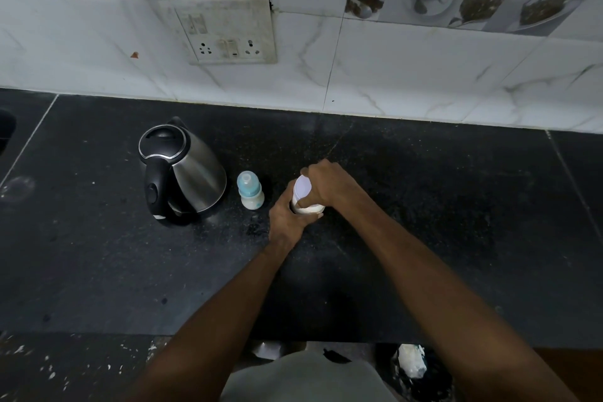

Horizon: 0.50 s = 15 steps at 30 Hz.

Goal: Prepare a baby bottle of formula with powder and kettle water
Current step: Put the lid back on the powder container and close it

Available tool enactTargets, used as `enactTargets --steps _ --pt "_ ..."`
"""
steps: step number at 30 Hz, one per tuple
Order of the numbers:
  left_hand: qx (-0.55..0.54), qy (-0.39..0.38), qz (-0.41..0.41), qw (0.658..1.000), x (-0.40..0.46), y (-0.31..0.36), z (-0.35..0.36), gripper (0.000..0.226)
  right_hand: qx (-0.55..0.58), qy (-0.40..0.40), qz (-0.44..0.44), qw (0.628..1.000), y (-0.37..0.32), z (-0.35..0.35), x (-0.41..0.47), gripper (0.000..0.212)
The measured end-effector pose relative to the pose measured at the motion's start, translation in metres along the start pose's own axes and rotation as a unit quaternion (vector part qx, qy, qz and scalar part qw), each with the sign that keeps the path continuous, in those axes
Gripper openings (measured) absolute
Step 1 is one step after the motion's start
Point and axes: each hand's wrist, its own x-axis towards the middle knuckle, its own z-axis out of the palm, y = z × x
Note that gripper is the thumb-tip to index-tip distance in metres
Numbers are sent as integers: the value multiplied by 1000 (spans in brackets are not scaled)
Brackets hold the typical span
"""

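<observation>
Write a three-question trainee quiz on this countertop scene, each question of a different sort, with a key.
1. True or false: the baby bottle has its teat cap on and stands upright between the electric kettle and the white container.
2. Multiple choice: what is the right hand doing? A) lifting the kettle B) gripping the top of the white container C) resting flat on the black countertop
3. Fill in: the left hand holds the container's lower ____.

Key: 1 true; 2 B; 3 body.
</observation>
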Motion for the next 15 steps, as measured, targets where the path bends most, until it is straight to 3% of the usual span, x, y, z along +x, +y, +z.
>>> enactTargets --steps 5,10,15 --pt "20 -16 -5 1000 -9 18 -2 100 -18 -4 -1 1000 5 8 -1 86" --pt "5 -33 2 999 -2 11 -2 123 -12 -15 -4 1000 5 6 0 86" --pt "7 -9 -4 1000 -4 18 -3 100 -6 -33 -18 999 4 2 2 75"
